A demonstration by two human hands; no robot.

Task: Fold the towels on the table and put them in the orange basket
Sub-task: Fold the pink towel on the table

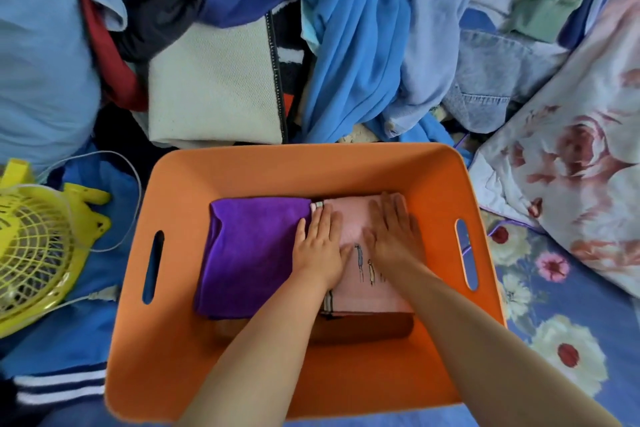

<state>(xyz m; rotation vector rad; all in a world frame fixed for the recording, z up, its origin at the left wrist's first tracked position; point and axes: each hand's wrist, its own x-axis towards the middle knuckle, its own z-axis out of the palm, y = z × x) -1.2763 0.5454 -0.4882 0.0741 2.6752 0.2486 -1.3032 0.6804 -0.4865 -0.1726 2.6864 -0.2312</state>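
Observation:
The orange basket (pixel 277 170) fills the middle of the view. Inside it lie a folded purple towel (pixel 252 253) on the left and a folded pink towel (pixel 363 284) with small printed figures on the right, on top of a darker brown folded cloth (pixel 367 326). My left hand (pixel 320 246) lies flat with straight fingers on the pink towel's left edge, beside the purple one. My right hand (pixel 393 229) presses flat on the pink towel's right half. Both forearms reach down into the basket.
A heap of unfolded clothes and cloths lies behind the basket: a cream knit piece (pixel 214 87), blue garments (pixel 349 45), denim (pixel 491 80). A yellow fan (pixel 38 246) with a white cable stands at the left. A floral sheet (pixel 571 166) lies at the right.

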